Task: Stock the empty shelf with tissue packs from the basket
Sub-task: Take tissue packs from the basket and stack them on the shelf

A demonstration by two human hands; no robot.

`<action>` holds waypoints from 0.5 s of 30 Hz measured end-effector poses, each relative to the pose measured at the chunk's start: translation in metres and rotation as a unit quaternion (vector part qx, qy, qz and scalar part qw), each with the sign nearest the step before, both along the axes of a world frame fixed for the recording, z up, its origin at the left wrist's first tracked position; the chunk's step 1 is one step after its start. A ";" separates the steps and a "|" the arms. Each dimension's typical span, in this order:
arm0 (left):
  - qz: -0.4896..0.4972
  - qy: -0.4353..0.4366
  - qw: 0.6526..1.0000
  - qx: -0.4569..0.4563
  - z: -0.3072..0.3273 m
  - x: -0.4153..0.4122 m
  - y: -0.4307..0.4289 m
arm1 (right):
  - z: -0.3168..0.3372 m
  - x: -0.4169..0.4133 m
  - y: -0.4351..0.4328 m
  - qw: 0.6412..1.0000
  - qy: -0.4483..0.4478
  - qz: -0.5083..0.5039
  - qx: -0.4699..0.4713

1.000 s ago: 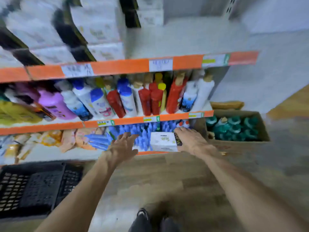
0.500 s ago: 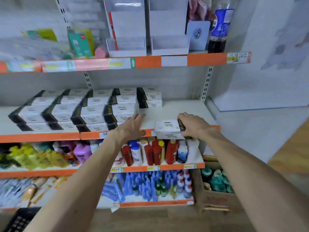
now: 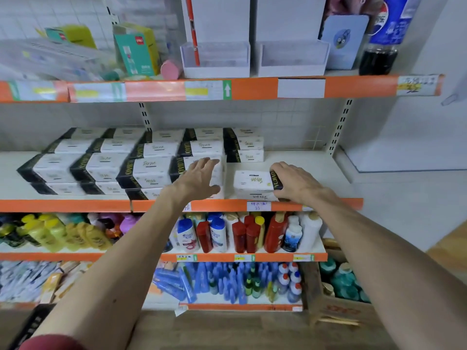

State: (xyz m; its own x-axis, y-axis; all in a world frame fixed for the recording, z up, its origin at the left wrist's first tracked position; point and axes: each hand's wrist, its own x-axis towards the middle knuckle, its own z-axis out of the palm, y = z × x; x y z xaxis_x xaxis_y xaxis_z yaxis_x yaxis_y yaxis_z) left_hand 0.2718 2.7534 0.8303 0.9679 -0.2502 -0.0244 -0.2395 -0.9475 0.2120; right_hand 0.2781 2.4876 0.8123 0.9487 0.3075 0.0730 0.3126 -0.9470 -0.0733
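Observation:
A white tissue pack (image 3: 252, 184) with a black end lies on the white shelf (image 3: 313, 170) near its front orange edge. My right hand (image 3: 294, 183) grips the pack's right, black end. My left hand (image 3: 199, 179) is spread open, fingers resting against the stacked tissue packs (image 3: 141, 170) just left of the held pack. Those stacks fill the shelf's left and middle in several rows, two high. A corner of the black basket (image 3: 32, 322) shows at the bottom left.
Shelf space right of the held pack is bare up to the upright (image 3: 338, 127). Below are shampoo bottles (image 3: 242, 233) and blue bottles (image 3: 222, 281). A cardboard box of teal bottles (image 3: 341, 286) stands on the floor at right. Display boxes (image 3: 216, 59) sit on the shelf above.
My view has risen from the low shelves to the tissue shelf. My right hand has carried the pack up and onto the shelf; my left hand has moved up against the stacked packs.

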 end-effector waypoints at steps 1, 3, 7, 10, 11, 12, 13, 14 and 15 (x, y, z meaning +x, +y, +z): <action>-0.006 -0.005 1.000 -0.002 0.001 0.013 0.002 | -0.001 0.010 0.004 1.000 0.004 -0.004 0.006; -0.022 -0.022 0.999 -0.005 0.004 0.039 0.006 | -0.002 0.033 0.011 1.000 0.018 -0.010 0.013; -0.037 -0.047 0.998 -0.014 0.008 0.082 0.016 | -0.005 0.072 0.029 0.999 0.020 -0.021 0.022; -0.036 -0.035 0.998 -0.022 0.003 0.104 0.027 | -0.014 0.091 0.037 0.999 0.028 -0.029 0.029; -0.036 -0.027 0.999 -0.023 0.002 0.110 0.030 | -0.015 0.095 0.037 0.999 0.033 -0.031 0.029; -0.034 -0.016 0.999 -0.021 0.001 0.115 0.033 | -0.017 0.100 0.037 0.998 0.042 -0.036 0.027; -0.033 -0.007 0.999 -0.018 0.000 0.119 0.035 | -0.020 0.105 0.036 0.997 0.051 -0.044 0.024; -0.032 -0.001 0.999 -0.015 0.000 0.124 0.037 | -0.021 0.109 0.034 0.997 0.061 -0.052 0.023; -0.030 0.002 0.999 -0.014 0.000 0.128 0.038 | -0.023 0.113 0.032 0.995 0.072 -0.058 0.026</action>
